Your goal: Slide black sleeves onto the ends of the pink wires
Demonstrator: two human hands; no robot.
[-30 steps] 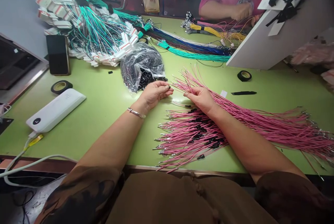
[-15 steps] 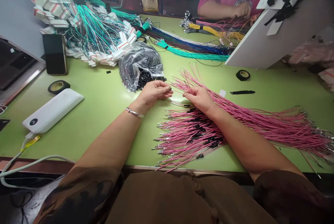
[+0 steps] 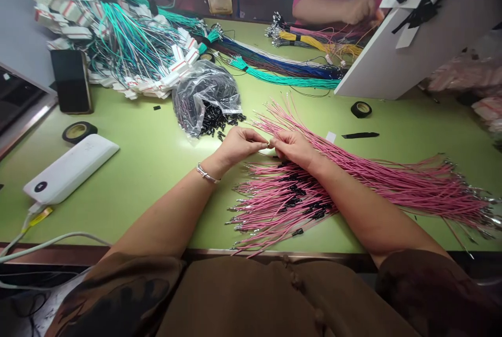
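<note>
My left hand (image 3: 240, 144) and my right hand (image 3: 292, 147) meet fingertip to fingertip at the table's middle, both pinched. The right hand pinches the end of a pink wire (image 3: 274, 138) from the big pile of pink wires (image 3: 392, 185). The left hand pinches something tiny that I cannot make out, right against that wire end. Below the hands lies a second heap of pink wires fitted with small black sleeves (image 3: 298, 203). A clear plastic bag of small black pieces (image 3: 204, 99) lies open just left of my left hand.
On the green table (image 3: 149, 169) lie a white power bank (image 3: 70, 167), two black tape rolls (image 3: 78, 130) (image 3: 361, 109), a phone (image 3: 71, 80), teal wire bundles with white tags (image 3: 129, 44) and a white board (image 3: 392, 65). Another person's hand (image 3: 358, 8) works on yellow wires opposite.
My two hands have come together: the left moved right and the right moved slightly left until the fingertips touch. The view has shifted a little.
</note>
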